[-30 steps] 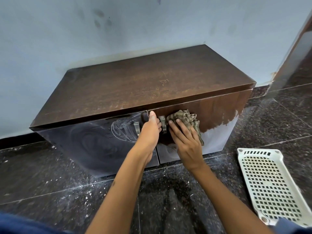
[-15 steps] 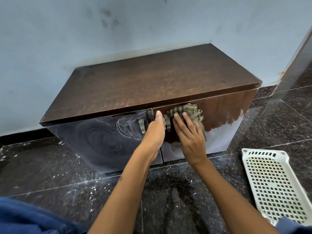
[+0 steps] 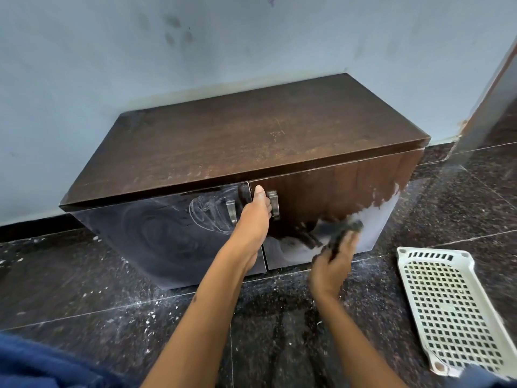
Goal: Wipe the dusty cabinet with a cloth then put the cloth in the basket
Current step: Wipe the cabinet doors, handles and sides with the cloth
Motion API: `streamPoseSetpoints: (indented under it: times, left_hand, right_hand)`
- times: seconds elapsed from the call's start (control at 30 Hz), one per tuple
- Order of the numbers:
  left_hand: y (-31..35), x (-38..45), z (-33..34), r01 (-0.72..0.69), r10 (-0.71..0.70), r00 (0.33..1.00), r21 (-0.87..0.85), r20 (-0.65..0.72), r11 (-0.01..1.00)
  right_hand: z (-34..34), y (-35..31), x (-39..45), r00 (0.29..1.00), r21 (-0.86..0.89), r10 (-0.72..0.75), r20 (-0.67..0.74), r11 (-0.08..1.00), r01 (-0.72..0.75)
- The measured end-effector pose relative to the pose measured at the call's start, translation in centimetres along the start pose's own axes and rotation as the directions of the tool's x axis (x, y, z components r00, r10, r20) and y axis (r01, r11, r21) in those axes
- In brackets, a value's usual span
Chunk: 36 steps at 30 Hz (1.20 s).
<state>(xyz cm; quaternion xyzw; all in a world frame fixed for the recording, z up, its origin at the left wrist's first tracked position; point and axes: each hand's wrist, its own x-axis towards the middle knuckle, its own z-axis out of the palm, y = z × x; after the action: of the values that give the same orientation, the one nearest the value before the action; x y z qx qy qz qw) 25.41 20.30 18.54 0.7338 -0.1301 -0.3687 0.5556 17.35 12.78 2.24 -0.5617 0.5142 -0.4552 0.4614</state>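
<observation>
Nearest you, on the dark speckled stone floor (image 3: 84, 289), the white perforated plastic basket (image 3: 447, 312) is lying flat to your right, well apart from the cloth and holding nothing. Your right hand (image 3: 333, 264) is gripping the bunched dark checked cloth (image 3: 345, 229) and pressing it low on the right door of the dark brown wooden cabinet (image 3: 251, 141); the hand is blurred with motion, so exactly how the fingers are lying is hard to tell. Your left hand (image 3: 256, 217) is resting beside the metal door handle (image 3: 274, 204), its thumb up at the door's top edge and its fingers apparently curling around the door's edge; the pictures are not showing that grip clearly. A pale dusty patch (image 3: 377, 219) is covering the right door's lower corner, and the left door is showing swirled smears. The risks from here: the wad may be smearing the dust rather than lifting it, the sweep may be scattering powder onto the floor, and the door may be swinging under pressure if your left hand is loosening.
</observation>
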Motion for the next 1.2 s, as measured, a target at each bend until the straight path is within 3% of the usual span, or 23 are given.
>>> streamPoseSetpoints:
  times: [0.03,0.07,0.1,0.2,0.4,0.53,0.7,0.83,0.9,0.97,1.07,1.17,1.2]
  left_hand:
    - [0.0,0.0,0.1,0.006,-0.006,1.000,0.000,-0.005,1.000]
    - [0.0,0.0,0.1,0.011,-0.011,1.000,-0.005,-0.011,1.000]
    - [0.0,0.1,0.2,0.013,-0.013,1.000,-0.010,-0.012,1.000]
    - [-0.1,0.1,0.3,0.019,-0.019,1.000,-0.002,-0.025,1.000]
    - [-0.3,0.1,0.4,0.019,-0.019,1.000,-0.022,0.001,1.000]
    - [-0.9,0.8,0.1,0.012,-0.013,1.000,0.037,0.023,0.999]
    - [-1.8,1.3,0.4,0.020,-0.016,1.000,0.154,-0.022,0.988]
    - [-1.8,1.6,0.6,0.012,-0.010,1.000,0.205,-0.011,0.979]
    - [-1.5,1.3,0.7,0.007,-0.006,1.000,0.196,-0.009,0.981]
    - [-1.5,1.7,0.4,0.012,-0.009,1.000,0.200,-0.014,0.980]
    - [-1.4,1.7,0.0,0.028,-0.026,1.000,0.206,-0.013,0.978]
    - [-1.4,1.3,0.2,0.006,-0.006,1.000,0.210,-0.001,0.978]
    - [-1.4,1.1,0.2,0.001,-0.002,1.000,0.210,0.006,0.978]
  right_hand:
    - [0.2,-1.9,0.0,0.943,0.225,0.321,-0.093,0.929,-0.294]
    - [0.7,-3.1,0.2,0.850,0.417,0.519,-0.092,0.795,-0.440]
    - [1.0,-4.2,0.4,0.813,0.530,0.580,-0.048,0.704,-0.472]
    - [2.5,-7.1,-0.3,0.878,0.597,0.474,0.072,0.685,-0.418]
    - [5.2,-6.7,-2.8,0.959,0.346,0.227,0.167,0.898,-0.272]
    - [5.6,-2.4,0.3,0.911,0.302,0.370,0.182,0.861,-0.410]
    - [5.3,-1.0,3.7,0.755,0.396,0.616,0.225,0.651,-0.648]
    - [7.1,-6.3,-0.6,0.819,0.334,0.499,0.285,0.749,-0.572]
    - [8.0,-7.0,-3.2,0.868,0.330,0.368,0.333,0.817,-0.473]
    - [8.2,-6.3,-4.0,0.875,0.353,0.335,0.349,0.818,-0.454]
    - [8.1,-3.9,-1.9,0.809,0.342,0.487,0.328,0.737,-0.583]
    - [7.6,0.8,2.2,0.678,0.463,0.627,0.384,0.504,-0.729]
    - [7.3,1.2,3.1,0.667,0.458,0.644,0.375,0.497,-0.737]
